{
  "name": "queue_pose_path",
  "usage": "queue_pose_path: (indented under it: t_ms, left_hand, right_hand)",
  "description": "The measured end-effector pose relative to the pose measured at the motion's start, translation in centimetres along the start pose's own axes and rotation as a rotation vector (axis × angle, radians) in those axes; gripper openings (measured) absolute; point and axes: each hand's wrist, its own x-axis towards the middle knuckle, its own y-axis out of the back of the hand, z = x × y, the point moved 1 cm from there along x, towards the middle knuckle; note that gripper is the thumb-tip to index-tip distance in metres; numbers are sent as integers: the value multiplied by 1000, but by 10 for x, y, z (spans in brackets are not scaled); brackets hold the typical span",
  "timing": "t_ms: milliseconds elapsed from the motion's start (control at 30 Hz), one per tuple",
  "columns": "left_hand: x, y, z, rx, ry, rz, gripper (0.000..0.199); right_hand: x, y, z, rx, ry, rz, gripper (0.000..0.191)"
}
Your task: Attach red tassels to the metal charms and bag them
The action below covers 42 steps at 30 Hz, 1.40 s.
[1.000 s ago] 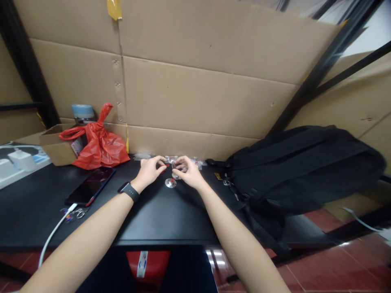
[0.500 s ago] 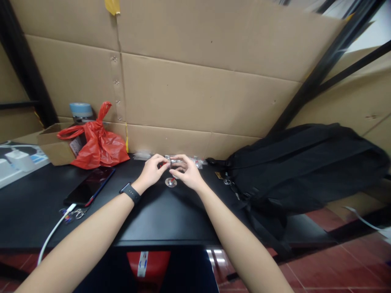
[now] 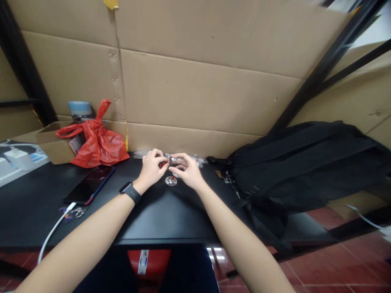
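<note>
One round silver metal disc (image 3: 170, 161): left hand (image 3: 153, 168) pinches it, seemingly for steadiness; I can't tell if right hand (image 3: 190, 171) grips.

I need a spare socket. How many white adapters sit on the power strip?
2 show on the power strip: one adapter at the picture's left edge, partly cut off, the second adapter just right of it. More may be out of frame.

The disc (image 3: 170, 182) lies on the table (image 3: 165, 224) between phone (image 3: 89, 186) and backpack (image 3: 305, 167), before apparent packets (image 3: 200, 162).
</note>
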Motion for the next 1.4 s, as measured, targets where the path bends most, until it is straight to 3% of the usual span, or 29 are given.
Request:
queue_pose_path:
  t_ms: [767, 1200, 1400]
  left_hand:
    - [2, 0, 2, 32, -4, -3, 12]
    - [2, 1, 0, -7, -50, 39, 13]
    - [0, 3, 8, 45, -70, 48, 16]
  right_hand:
    - [3, 5, 1, -67, -1, -34, 38]
    - [2, -2, 7, 127, -147, 49, 45]
    - [6, 0, 15, 87, -275, -69, 52]
